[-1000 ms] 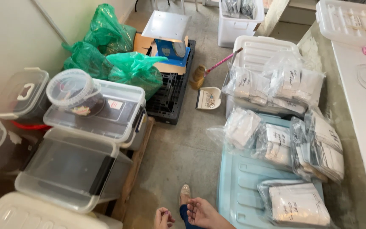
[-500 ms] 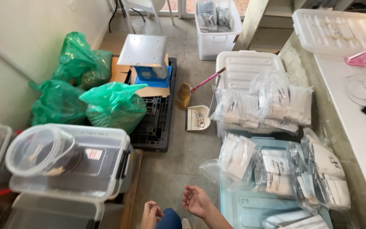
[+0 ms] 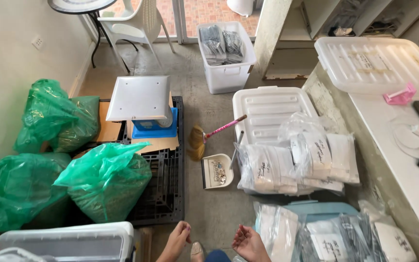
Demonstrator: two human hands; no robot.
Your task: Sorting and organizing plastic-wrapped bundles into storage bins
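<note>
My left hand (image 3: pixel 176 240) and my right hand (image 3: pixel 249 243) hang low at the bottom edge, both empty with fingers loosely apart. My right hand is next to a pile of clear plastic packets (image 3: pixel 281 228) lying on a light blue bin lid (image 3: pixel 321 209). More clear packets (image 3: pixel 298 160) are stacked on a white bin lid (image 3: pixel 267 107) ahead. My left hand is just right of a clear storage box (image 3: pixel 69 240).
Green plastic bags (image 3: pixel 104 179) rest on and beside a black pallet (image 3: pixel 168 191) that carries a blue scale (image 3: pixel 141 104). A small broom (image 3: pixel 204 138) and dustpan (image 3: pixel 217 171) lie on the concrete floor. A white tub (image 3: pixel 226 73), a chair (image 3: pixel 139 22) and a counter (image 3: pixel 403 155) stand around.
The view has tilted upward and forward, bringing the chair, doorway and white tub into sight. Both hands stay low at the bottom edge, still holding nothing.
</note>
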